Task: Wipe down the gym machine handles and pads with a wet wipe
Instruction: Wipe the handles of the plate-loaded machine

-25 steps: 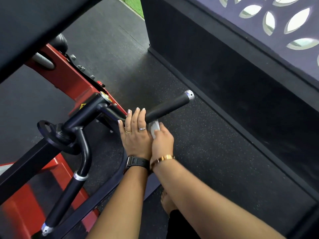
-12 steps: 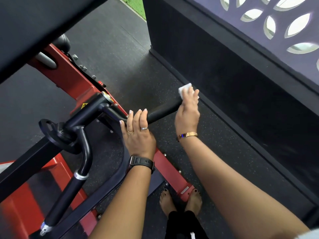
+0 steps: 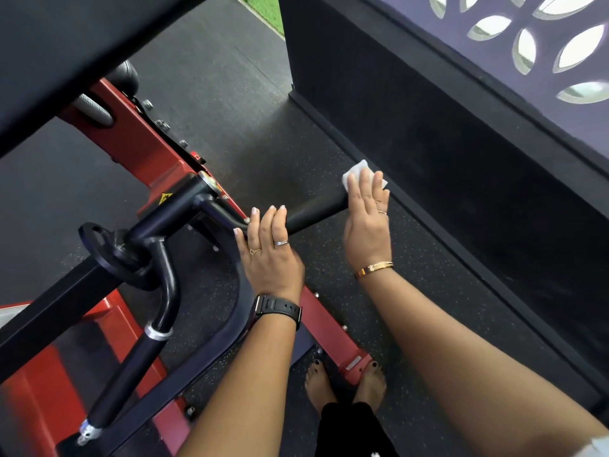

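Note:
The black foam handle [image 3: 313, 211] of the red-and-black gym machine sticks out to the right at mid-frame. My right hand [image 3: 367, 219] covers the handle's outer end and holds the white wet wipe [image 3: 357, 169] against it. A corner of the wipe shows past my fingertips, and my thumb is hidden. My left hand [image 3: 268, 252] rests on the handle's inner part, fingers laid straight over it.
A second black handle [image 3: 131, 374] hangs down at lower left from the same black pivot. The red frame [image 3: 131, 143] runs along the speckled rubber floor, with a large black pad [image 3: 66, 44] at top left. A dark wall base [image 3: 461, 159] stands close on the right. Bare feet [image 3: 321, 384] stand below.
My right hand slid the wipe outward along the handle, from beside my left hand to the outer end, and now covers that end. My left hand stayed in place.

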A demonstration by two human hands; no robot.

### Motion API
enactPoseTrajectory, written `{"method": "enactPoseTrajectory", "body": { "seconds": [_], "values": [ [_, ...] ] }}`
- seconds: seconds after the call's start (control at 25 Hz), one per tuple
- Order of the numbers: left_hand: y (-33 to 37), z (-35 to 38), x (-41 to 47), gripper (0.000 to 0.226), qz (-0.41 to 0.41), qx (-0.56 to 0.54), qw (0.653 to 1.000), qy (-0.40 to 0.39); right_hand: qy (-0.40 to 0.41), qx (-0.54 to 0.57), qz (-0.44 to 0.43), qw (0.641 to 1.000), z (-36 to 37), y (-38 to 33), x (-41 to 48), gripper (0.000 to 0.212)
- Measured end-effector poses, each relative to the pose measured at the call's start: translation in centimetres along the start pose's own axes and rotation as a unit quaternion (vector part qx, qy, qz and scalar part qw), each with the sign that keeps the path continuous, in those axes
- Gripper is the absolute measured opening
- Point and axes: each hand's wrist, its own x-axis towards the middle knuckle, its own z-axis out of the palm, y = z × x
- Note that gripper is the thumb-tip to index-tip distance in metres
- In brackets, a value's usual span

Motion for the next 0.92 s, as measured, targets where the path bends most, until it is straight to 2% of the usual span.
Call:
{"method": "enactPoseTrajectory", "body": {
  "seconds": [0.16, 0.24, 0.44, 0.52, 0.64, 0.72, 0.84, 0.92],
  "values": [
    [-0.2, 0.4, 0.0, 0.045, 0.009, 0.003, 1.0, 0.018, -0.024, 0.101, -0.144, 0.984, 0.8, -4.1, -3.0, 0.04],
    [-0.3, 0.3, 0.0, 0.04, 0.015, -0.001, 1.0, 0.018, -0.038, 0.117, -0.183, 0.975, 0.5, -3.9, -4.7, 0.039],
    [-0.2, 0.1, 0.2, 0.045, 0.003, -0.009, 1.0, 0.002, 0.045, 0.026, -0.101, 0.994, -1.4, -0.2, -0.6, 0.043],
    [-0.1, 0.1, 0.0, 0.052, -0.005, -0.007, 1.0, -0.009, 0.008, 0.022, -0.046, 0.999, -2.6, -0.5, 2.5, 0.029],
    [-0.1, 0.0, -0.1, 0.06, -0.004, 0.004, 1.0, -0.024, -0.122, -0.042, 0.01, 0.992, -2.8, -2.0, 5.2, 0.036],
    [-0.1, -0.2, -0.1, 0.065, 0.002, 0.014, 0.999, -0.03, -0.166, -0.071, -0.009, 0.984, -2.3, -3.4, 5.1, 0.043],
    [-0.2, -0.3, -0.1, 0.068, 0.013, 0.031, 0.999, -0.03, -0.173, -0.038, -0.046, 0.983, -2.0, -5.5, 4.0, 0.055],
    [-0.3, -0.2, -0.1, 0.065, 0.011, 0.039, 0.999, -0.037, -0.169, -0.005, -0.065, 0.984, -1.8, -6.8, 3.2, 0.055]
  ]
}}
